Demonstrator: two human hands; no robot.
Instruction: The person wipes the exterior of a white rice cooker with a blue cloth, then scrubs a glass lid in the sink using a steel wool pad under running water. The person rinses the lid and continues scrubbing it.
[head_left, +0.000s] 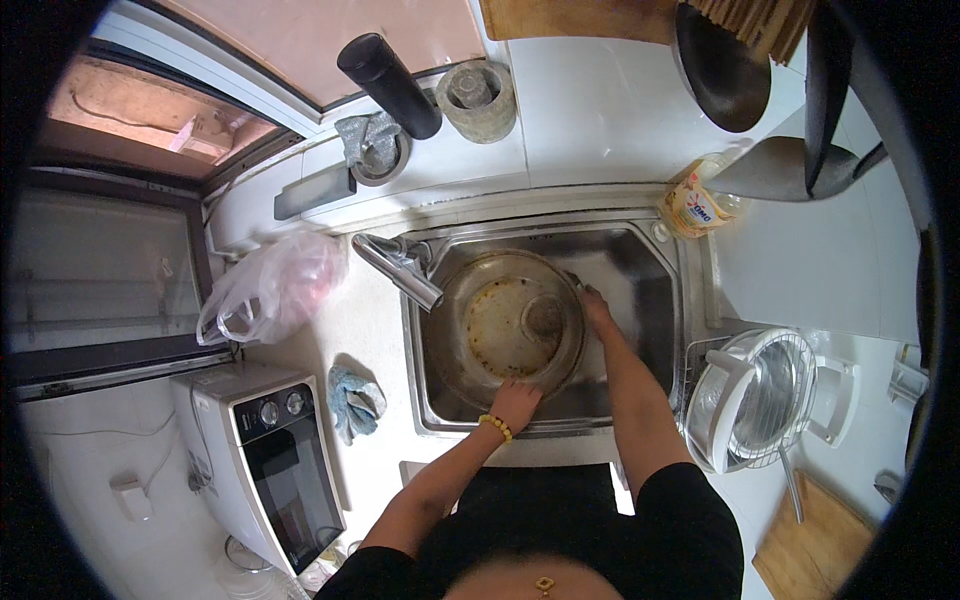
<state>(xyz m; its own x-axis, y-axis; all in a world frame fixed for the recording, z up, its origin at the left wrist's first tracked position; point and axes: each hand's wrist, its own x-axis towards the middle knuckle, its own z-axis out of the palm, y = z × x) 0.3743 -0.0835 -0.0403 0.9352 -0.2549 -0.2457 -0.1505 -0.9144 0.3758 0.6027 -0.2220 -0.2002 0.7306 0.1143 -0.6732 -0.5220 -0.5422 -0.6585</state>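
Note:
A large round basin (495, 326) rests in the stainless steel sink (637, 300). Brown specks ring its bottom, and a smaller round item (543, 319), perhaps a bowl or strainer, appears inside it. My left hand (517, 403), with a yellow bead bracelet (496, 427) at the wrist, has its fingers over the basin's near rim. At the right rim, my right hand (595, 306) grips the side; its fingertips are partly hidden, and a small dark shape beside them is unclear. The chrome faucet (409, 277) reaches over the basin's left edge.
Left of the sink lie a blue-grey cloth (352, 405) and a plastic bag (277, 289), near a microwave oven (277, 450). A dish rack (694, 390) stands right. An OMO bottle (697, 206) stands behind, below a hanging spatula (780, 169). A black flask (390, 86) is on the ledge.

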